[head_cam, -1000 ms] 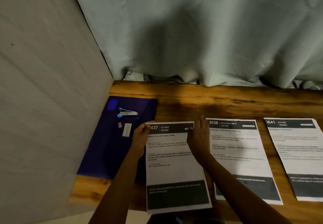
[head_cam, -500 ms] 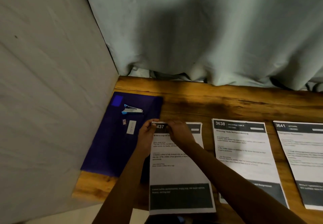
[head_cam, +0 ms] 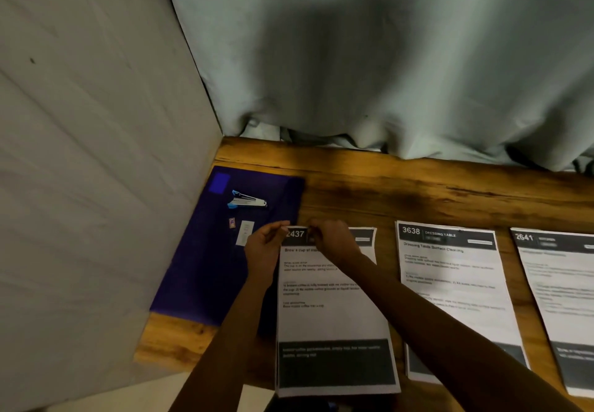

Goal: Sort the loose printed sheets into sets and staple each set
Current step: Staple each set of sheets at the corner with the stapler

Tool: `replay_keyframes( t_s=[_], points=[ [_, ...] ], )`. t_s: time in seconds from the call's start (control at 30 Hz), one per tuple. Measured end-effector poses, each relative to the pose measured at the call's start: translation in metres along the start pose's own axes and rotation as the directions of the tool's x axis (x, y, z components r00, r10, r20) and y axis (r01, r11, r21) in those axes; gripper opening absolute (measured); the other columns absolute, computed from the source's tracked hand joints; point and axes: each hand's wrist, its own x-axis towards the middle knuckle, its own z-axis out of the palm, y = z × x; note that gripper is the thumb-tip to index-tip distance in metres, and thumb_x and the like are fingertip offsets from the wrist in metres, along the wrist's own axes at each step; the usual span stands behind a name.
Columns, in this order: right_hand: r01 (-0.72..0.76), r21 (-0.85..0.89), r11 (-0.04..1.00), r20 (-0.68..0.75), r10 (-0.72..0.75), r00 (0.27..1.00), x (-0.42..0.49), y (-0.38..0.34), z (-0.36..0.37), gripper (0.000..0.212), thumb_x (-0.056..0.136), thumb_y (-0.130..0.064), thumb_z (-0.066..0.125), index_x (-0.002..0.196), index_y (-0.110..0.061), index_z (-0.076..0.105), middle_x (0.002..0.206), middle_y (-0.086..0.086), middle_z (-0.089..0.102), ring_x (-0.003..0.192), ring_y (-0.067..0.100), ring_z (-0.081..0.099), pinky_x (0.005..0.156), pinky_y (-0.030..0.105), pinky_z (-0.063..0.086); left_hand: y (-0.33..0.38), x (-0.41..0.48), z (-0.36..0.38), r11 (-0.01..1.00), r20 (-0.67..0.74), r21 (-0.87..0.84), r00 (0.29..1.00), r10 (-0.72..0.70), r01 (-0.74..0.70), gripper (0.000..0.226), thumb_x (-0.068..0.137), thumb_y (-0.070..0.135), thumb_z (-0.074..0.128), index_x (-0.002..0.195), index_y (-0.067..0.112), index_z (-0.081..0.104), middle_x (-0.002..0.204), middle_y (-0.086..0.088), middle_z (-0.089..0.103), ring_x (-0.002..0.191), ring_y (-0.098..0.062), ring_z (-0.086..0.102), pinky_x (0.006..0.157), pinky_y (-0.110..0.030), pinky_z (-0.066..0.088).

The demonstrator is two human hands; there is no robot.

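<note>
Left hand (head_cam: pixel 262 249) pinched the 2437 sheet (head_cam: pixel 324 318) at its top-left corner, right hand (head_cam: pixel 336 244) pinched the top edge just beside; stapler (head_cam: pixel 247 200) lay on the purple folder (head_cam: pixel 205 270).

Dim wooden table (head_cam: pixel 418 186), grey wall (head_cam: pixel 96 154) left, pale curtain (head_cam: pixel 385 57) behind

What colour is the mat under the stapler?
The flat rectangular mat is deep purple; head view shows it.
</note>
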Motion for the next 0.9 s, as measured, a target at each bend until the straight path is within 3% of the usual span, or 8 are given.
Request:
replay_keyframes(
  t_s=[0.1, 0.17, 0.27, 0.47, 0.63, 0.7, 0.8, 0.9],
  points=[
    [-0.020, 0.112, 0.993, 0.033, 0.016, 0.999, 0.009, 0.001, -0.004, 0.022, 0.096, -0.015, 0.048, 0.115, -0.011, 0.059, 0.115, 0.007, 0.062, 0.105, 0.019, 0.059, 0.086, 0.025, 0.047, -0.002, 0.005, -0.002, 0.999, -0.036, 0.031, 0.999, -0.017, 0.018, 0.017, 0.087, 0.007, 0.063, 0.083, 0.022, 0.069, 0.085, 0.001, 0.071, 0.079, -0.014, 0.069, 0.071, -0.028, 0.057],
    [-0.019, 0.226, 0.974, -0.050, 0.031, 0.998, 0.020, 0.000, -0.012, 0.021, 0.096, -0.013, 0.049, 0.114, -0.011, 0.060, 0.113, 0.006, 0.063, 0.103, 0.015, 0.059, 0.083, 0.020, 0.043, -0.005, 0.008, -0.004, 0.998, -0.060, 0.056, 0.998, -0.023, 0.027, 0.018, 0.087, 0.007, 0.063, 0.081, 0.022, 0.068, 0.086, 0.000, 0.071, 0.079, -0.014, 0.068, 0.073, -0.028, 0.056],
    [-0.015, 0.286, 0.958, -0.063, 0.035, 0.997, 0.049, -0.006, -0.021, 0.022, 0.093, -0.012, 0.055, 0.114, -0.011, 0.061, 0.113, 0.005, 0.063, 0.101, 0.013, 0.059, 0.086, 0.021, 0.045, -0.009, 0.013, -0.008, 0.997, -0.114, 0.068, 0.993, -0.033, 0.041, 0.016, 0.087, 0.007, 0.064, 0.081, 0.022, 0.068, 0.085, 0.002, 0.070, 0.079, -0.010, 0.067, 0.074, -0.026, 0.056],
    [0.025, 0.189, 0.982, 0.125, -0.049, 0.991, 0.114, -0.041, -0.008, 0.047, 0.080, -0.019, 0.073, 0.123, -0.008, 0.056, 0.122, 0.010, 0.059, 0.112, 0.023, 0.056, 0.089, 0.027, 0.045, -0.015, 0.019, -0.013, 0.994, -0.160, 0.055, 0.983, -0.089, 0.099, 0.009, 0.087, 0.009, 0.065, 0.088, 0.016, 0.071, 0.085, 0.001, 0.071, 0.074, -0.005, 0.067, 0.072, -0.024, 0.056],
    [0.107, 0.025, 0.994, 0.175, -0.110, 0.978, 0.142, -0.060, 0.016, 0.064, 0.075, -0.028, 0.078, 0.129, -0.006, 0.050, 0.132, 0.016, 0.049, 0.122, 0.029, 0.046, 0.099, 0.037, 0.043, -0.019, 0.022, -0.017, 0.992, -0.152, 0.056, 0.983, -0.106, 0.116, 0.017, 0.087, 0.012, 0.065, 0.081, 0.026, 0.072, 0.085, 0.001, 0.073, 0.082, -0.017, 0.070, 0.078, -0.036, 0.057],
    [0.140, -0.068, 0.988, 0.167, -0.127, 0.978, 0.145, -0.063, 0.025, 0.059, 0.078, -0.027, 0.075, 0.127, -0.006, 0.050, 0.135, 0.017, 0.044, 0.124, 0.031, 0.044, 0.099, 0.038, 0.041, -0.020, 0.023, -0.018, 0.990, -0.155, 0.061, 0.981, -0.119, 0.130, 0.018, 0.087, 0.013, 0.066, 0.080, 0.028, 0.072, 0.086, -0.001, 0.073, 0.083, -0.020, 0.070, 0.080, -0.040, 0.057],
    [0.197, -0.119, 0.973, 0.121, -0.183, 0.976, 0.147, -0.063, 0.029, 0.036, 0.082, -0.022, 0.070, 0.112, -0.007, 0.056, 0.120, 0.015, 0.052, 0.109, 0.029, 0.053, 0.087, 0.035, 0.046, -0.018, 0.021, -0.017, 0.987, -0.167, 0.063, 0.976, -0.138, 0.150, 0.017, 0.087, 0.012, 0.065, 0.081, 0.027, 0.072, 0.086, -0.001, 0.073, 0.083, -0.020, 0.069, 0.081, -0.041, 0.057],
    [0.202, 0.045, 0.978, 0.057, -0.204, 0.977, 0.146, -0.054, 0.023, 0.021, 0.083, -0.019, 0.068, 0.101, -0.008, 0.061, 0.107, 0.013, 0.057, 0.096, 0.023, 0.055, 0.082, 0.034, 0.047, -0.014, 0.018, -0.018, 0.986, -0.161, 0.045, 0.975, -0.154, 0.163, 0.018, 0.088, 0.009, 0.063, 0.082, 0.025, 0.071, 0.086, 0.000, 0.072, 0.083, -0.018, 0.069, 0.081, -0.039, 0.057]
  ],
)
